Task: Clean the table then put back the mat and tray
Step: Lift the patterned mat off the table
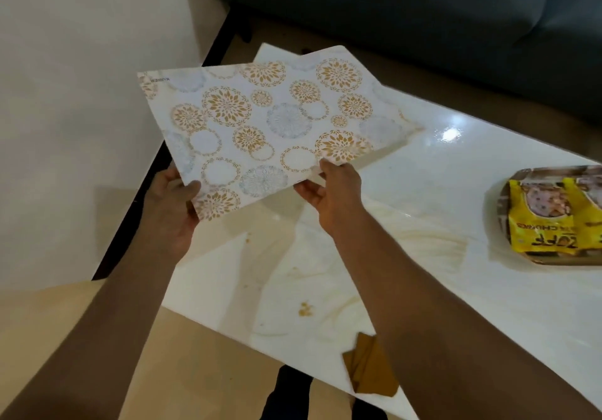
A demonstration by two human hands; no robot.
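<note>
Mat: thin flexible sheet, plastic-looking, smooth, slight sheen, printed gold and grey medallions. Table top: glossy white marble-look, reflective, smeared, with crumbs. Cloth: matt mustard fabric. Snack packets: shiny yellow plastic film. Sofa: matt grey-blue upholstery.

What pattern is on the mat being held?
Gold and grey floral circles on white, on the mat; clearest in the head view.

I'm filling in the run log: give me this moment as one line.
phase: mat lifted | left hand: holds mat | right hand: holds mat | table: crumbs, cloth, tray on it
</note>
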